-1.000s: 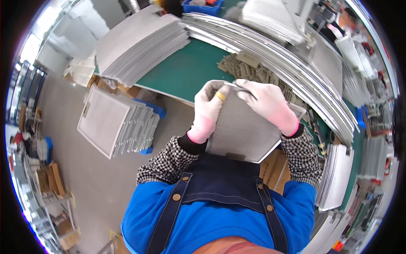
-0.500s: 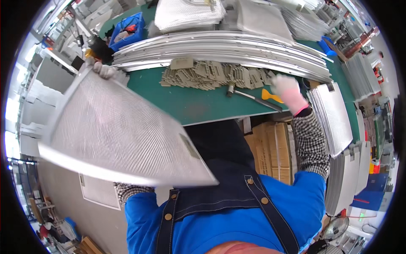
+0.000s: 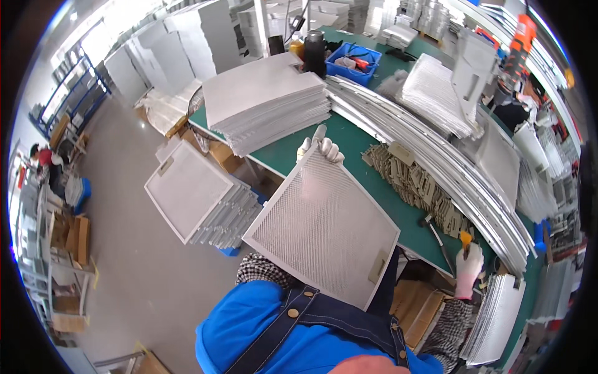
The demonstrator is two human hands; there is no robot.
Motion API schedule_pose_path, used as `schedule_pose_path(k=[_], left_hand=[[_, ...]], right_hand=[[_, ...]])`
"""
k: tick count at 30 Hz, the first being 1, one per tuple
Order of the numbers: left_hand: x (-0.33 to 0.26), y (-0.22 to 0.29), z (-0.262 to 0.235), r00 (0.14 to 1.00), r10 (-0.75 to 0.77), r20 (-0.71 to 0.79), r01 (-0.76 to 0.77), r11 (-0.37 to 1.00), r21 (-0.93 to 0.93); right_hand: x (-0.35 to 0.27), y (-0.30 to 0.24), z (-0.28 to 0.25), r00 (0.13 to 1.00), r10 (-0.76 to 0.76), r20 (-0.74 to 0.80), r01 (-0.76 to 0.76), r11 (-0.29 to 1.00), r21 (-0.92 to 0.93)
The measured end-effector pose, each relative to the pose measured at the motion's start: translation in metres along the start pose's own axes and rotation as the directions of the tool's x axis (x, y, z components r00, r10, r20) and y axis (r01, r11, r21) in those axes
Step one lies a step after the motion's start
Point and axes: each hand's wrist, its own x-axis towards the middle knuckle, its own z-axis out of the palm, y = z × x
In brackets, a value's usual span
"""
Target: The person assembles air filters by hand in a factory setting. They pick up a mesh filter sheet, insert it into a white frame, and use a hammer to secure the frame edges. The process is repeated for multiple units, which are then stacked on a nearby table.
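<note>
My gloved left hand (image 3: 321, 151) grips the upper corner of a framed mesh filter panel (image 3: 324, 224), which hangs tilted in front of my chest. A small beige plate (image 3: 377, 267) sits near the panel's lower right edge. At the right, near the table's front edge, my gloved right hand (image 3: 469, 265) is closed on a yellow scraper (image 3: 465, 238), whose blade pokes out past the fingers. Just left of that hand a hammer (image 3: 440, 243) lies on the green table (image 3: 358, 134). Behind it spreads a pile of small beige plates (image 3: 414, 187).
Long metal strips (image 3: 436, 159) run along the table behind the plates. A tall stack of mesh sheets (image 3: 268, 103) stands on its left end, near a blue bin (image 3: 354, 62). Framed panels (image 3: 190, 190) are stacked left of the table; more panels (image 3: 495, 321) stand at the right.
My view has swung left. The filter panel has come in front of my chest, still in my left hand. My right hand has closed on the yellow scraper that lay beside the hammer.
</note>
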Motion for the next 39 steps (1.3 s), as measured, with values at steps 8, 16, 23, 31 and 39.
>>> schedule_pose_path(k=[8,16,23,31,39], left_hand=[[-0.029,0.020,0.015,0.990,0.017,0.140,-0.033,0.993,0.116],[-0.045,0.026,0.038,0.999,0.047,0.004,-0.047,0.994,0.094],[-0.061,0.011,0.071,0.955,0.230,-0.186,-0.207,0.969,0.133],[-0.074,0.013,0.081,0.980,0.165,-0.108,-0.102,0.893,0.439],[-0.061,-0.004,0.090,1.000,0.016,-0.001,-0.015,0.984,0.175]], right_hand=[[0.083,-0.312,-0.032,0.880,-0.454,-0.139,0.372,0.479,0.795],[0.096,-0.398,-0.017,0.860,-0.510,-0.011,0.309,0.502,0.808],[0.098,-0.419,-0.004,0.845,-0.510,-0.160,0.432,0.477,0.765],[0.136,-0.394,-0.023,0.541,-0.776,-0.323,0.733,0.246,0.635],[0.064,-0.223,-0.040,0.876,-0.472,-0.099,0.401,0.598,0.694]])
